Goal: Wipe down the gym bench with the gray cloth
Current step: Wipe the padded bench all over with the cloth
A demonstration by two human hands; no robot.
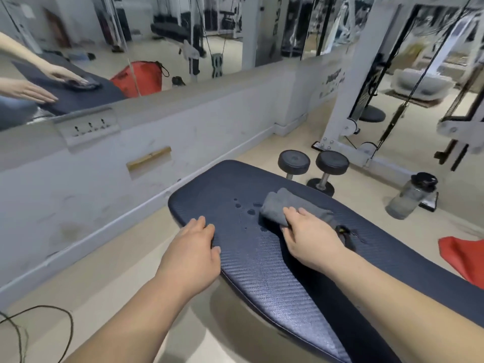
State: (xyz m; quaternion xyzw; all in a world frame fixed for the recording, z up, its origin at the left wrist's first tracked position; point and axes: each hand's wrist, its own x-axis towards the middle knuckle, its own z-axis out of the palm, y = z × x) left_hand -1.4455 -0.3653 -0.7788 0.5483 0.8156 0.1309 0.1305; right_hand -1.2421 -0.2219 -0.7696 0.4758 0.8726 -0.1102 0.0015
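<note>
Dark lettering showing on the low white wall (331,81) beside the cable machine, too blurred to read, no other text appearing legible anywhere.

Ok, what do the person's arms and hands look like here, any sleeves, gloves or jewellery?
Both forearms are bare as far as the frame shows, with no sleeves in view. The left hand and right hand wear no gloves, and no rings, watch or wristband show. Nothing is marked or strapped on either arm.
</note>
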